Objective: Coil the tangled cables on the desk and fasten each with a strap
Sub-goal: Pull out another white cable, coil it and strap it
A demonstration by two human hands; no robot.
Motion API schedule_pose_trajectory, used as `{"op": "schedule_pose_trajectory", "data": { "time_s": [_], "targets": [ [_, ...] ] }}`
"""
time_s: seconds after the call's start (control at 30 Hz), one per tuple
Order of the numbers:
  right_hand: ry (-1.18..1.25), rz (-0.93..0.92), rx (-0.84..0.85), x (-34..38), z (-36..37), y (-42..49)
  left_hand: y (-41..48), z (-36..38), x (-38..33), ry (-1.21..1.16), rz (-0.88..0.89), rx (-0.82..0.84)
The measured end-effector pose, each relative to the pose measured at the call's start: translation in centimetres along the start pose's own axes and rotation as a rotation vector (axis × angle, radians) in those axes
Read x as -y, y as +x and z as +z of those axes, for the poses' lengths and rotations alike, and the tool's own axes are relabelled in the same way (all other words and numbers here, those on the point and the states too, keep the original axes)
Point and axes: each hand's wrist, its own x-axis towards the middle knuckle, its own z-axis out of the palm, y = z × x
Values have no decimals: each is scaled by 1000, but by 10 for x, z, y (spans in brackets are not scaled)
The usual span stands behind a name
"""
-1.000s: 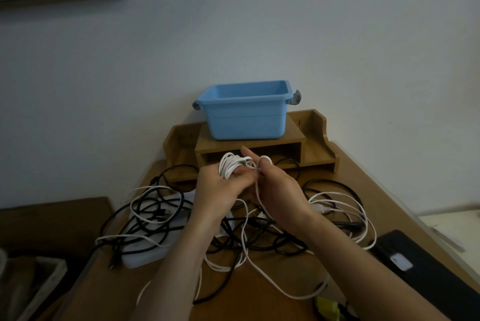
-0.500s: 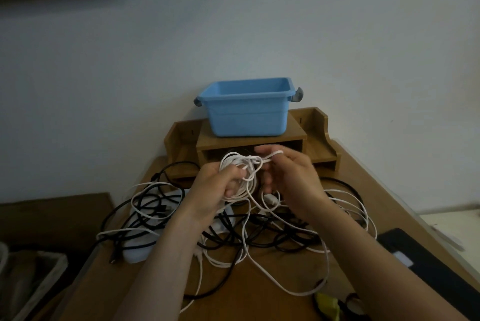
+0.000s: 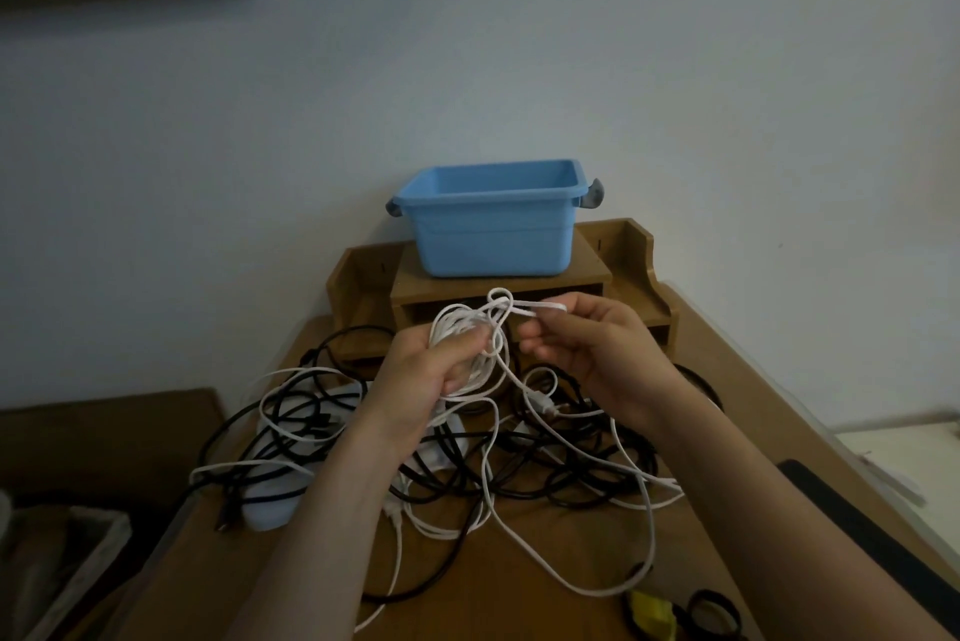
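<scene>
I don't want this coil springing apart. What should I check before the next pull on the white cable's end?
1. Coil secured: the left hand grips the white coil. Ok.
2. End under control: the right hand pinches the cable end, which passes through a loop above the coil. Ok.
3. Tail free: the white cable trails down among the black cables. Not ok.
4. Strap on the coil: none visible. Not ok.
5. Strap within reach: a yellow item and black rings lie at the near edge of the desk. Whether they are straps: cannot tell.
</scene>
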Motion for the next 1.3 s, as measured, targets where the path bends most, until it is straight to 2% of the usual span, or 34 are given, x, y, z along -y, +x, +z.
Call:
{"op": "schedule_pose_trajectory", "data": {
  "time_s": [0.1, 0.27, 0.43, 0.53, 0.63, 0.8, 0.9, 1.0, 1.17, 1.3],
  "targets": [
    [-51, 24, 59, -8, 5, -1, -1, 6, -1, 64, 6, 5],
    [-186, -15, 23, -17, 10, -3, -5, 10, -7, 205, 19, -48],
    [-248, 10, 88, -16, 17, -7, -5, 13, -7, 347, 56, -187],
    [-536, -109, 154, -16, 21, -9, -5, 14, -9, 343, 30, -273],
    [-691, -170, 56, -18, 15, -4, -4, 5, -15, 201, -51, -322],
    [-671, -218, -198, -6, -9, 0, 9, -29, -9, -381, -112, -485],
    [-659, -269, -269, -8, -14, 4, 13, -31, 1, -451, -83, -587],
    [-689, -260, -305, -7, -16, 5, 16, -27, 3, -379, -53, -554],
    [-626, -125, -61, 2, -9, 0, 12, -16, 3, -215, -8, -337],
    [-719, -216, 17, -2, 5, -2, 7, -3, 0, -125, 8, -276]
  ]
}}
